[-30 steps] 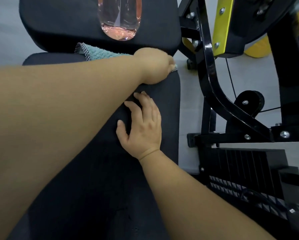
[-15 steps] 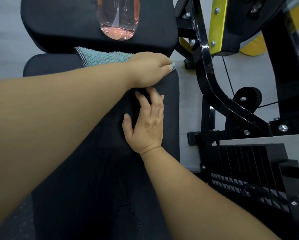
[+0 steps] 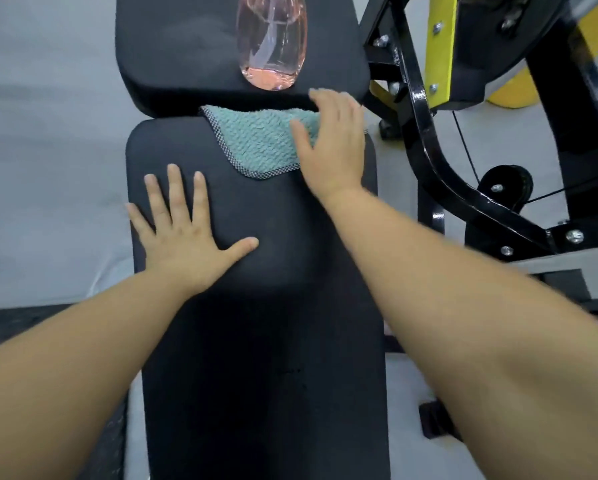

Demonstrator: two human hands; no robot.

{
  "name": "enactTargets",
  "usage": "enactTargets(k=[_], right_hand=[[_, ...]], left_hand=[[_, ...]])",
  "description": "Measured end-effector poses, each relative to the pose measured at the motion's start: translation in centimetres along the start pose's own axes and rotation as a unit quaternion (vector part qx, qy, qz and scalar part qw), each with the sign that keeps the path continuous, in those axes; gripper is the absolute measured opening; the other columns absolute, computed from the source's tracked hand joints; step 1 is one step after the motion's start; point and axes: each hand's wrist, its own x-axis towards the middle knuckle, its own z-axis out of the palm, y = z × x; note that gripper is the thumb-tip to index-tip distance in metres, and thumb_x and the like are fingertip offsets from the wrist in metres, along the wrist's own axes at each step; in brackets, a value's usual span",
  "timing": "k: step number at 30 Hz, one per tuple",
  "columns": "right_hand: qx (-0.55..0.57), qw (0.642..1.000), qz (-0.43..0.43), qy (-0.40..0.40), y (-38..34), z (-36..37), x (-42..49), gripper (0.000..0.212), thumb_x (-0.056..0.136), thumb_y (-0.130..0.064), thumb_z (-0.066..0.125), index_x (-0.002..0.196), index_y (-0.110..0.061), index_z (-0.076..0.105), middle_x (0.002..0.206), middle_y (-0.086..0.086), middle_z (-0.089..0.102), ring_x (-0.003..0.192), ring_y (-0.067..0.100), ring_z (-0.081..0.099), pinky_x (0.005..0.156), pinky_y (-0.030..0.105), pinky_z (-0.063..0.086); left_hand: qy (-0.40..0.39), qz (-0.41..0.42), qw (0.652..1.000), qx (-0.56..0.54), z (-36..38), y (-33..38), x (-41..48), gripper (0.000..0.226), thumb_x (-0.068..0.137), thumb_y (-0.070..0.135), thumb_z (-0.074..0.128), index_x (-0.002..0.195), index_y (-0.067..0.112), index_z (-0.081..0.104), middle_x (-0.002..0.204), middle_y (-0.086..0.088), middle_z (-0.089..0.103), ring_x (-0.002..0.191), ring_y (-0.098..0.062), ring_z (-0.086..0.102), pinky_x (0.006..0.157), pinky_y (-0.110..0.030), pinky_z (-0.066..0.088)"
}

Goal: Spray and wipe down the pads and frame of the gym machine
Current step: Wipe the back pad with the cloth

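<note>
grey floor (image 3: pixel 48 133) runs down the far left. the left hand (image 3: pixel 183 237) lies palm-down on the left part of the long pad (image 3: pixel 256 341), its fingers (image 3: pixel 176 188) straight and spread wide, thumb pointing right; it holds nothing. the little finger reaches the pad's left edge. above it sits the upper pad (image 3: pixel 179 53), black like the long one, with a narrow gap between the two.

a teal cloth (image 3: pixel 259 143) with a grey trim lies on the top of the long pad, its upper edge tucked at that gap and one corner pointing down toward the camera. a clear bottle (image 3: pixel 273 39) with pinkish liquid lies on the upper pad just above the cloth, not touching it.

the right hand (image 3: pixel 332 147) rests on the cloth's right end, fingers straight and close together, tips at the upper pad's lower edge; it grips nothing.

right of the pads stands the black frame (image 3: pixel 425 161), with a yellow plate (image 3: pixel 441 46) bolted on above and a black pulley (image 3: pixel 505 185) lower down.
</note>
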Motion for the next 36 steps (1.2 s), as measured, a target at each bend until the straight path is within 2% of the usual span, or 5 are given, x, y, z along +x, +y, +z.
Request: enactTargets(k=[3,15,23,32,36], right_hand=[[-0.101,0.981,-0.032,-0.162,1.2,1.0,2.5,0.049,0.094,-0.049,0.042,0.133,-0.019,0.048,0.130,0.001,0.051,0.117,0.021,0.049,0.098,0.032,0.032],[-0.166,0.982,-0.019,-0.090,3.1,1.3,0.9,0.045,0.097,-0.046,0.033,0.122,-0.017,0.055,0.118,0.004,0.057,0.112,0.024,0.048,0.099,0.032,0.028],[-0.145,0.952,0.101,-0.250,2.4,-0.9,3.8,0.043,0.103,-0.029,0.020,0.120,-0.005,0.052,0.122,0.019,0.052,0.113,0.037,0.046,0.090,0.039,0.035],[-0.031,0.983,0.144,-0.106,3.5,-2.0,1.1,0.037,0.100,-0.024,0.031,0.092,-0.006,0.063,0.090,0.010,0.064,0.089,0.026,0.055,0.076,0.033,0.036],[-0.019,0.985,0.153,-0.078,3.8,-2.4,-0.5,0.031,0.100,-0.023,0.032,0.083,-0.006,0.052,0.077,-0.003,0.045,0.075,0.016,0.037,0.063,0.024,0.023]], left_hand=[[-0.004,0.006,1.000,-0.009,0.5,-0.2,0.2,0.114,0.068,0.086,0.028,0.144,0.023,-0.028,0.150,-0.006,-0.037,0.137,-0.032,-0.034,0.109,-0.056,-0.017],[-0.066,0.002,0.998,-0.008,-0.3,0.1,0.5,0.107,0.070,0.087,0.024,0.124,0.025,-0.044,0.144,-0.007,-0.046,0.133,-0.034,-0.040,0.106,-0.058,-0.019],[-0.077,0.007,0.997,-0.001,-0.4,0.0,0.6,0.106,0.073,0.086,0.025,0.125,0.024,-0.044,0.142,-0.008,-0.047,0.133,-0.035,-0.040,0.107,-0.060,-0.017],[-0.085,0.001,0.996,0.008,-0.6,0.2,0.6,0.106,0.072,0.087,0.023,0.123,0.023,-0.045,0.143,-0.010,-0.047,0.133,-0.037,-0.039,0.106,-0.060,-0.018],[-0.092,0.001,0.996,0.009,-0.8,0.2,0.5,0.106,0.072,0.086,0.023,0.123,0.023,-0.045,0.142,-0.010,-0.048,0.132,-0.037,-0.039,0.106,-0.061,-0.017]])
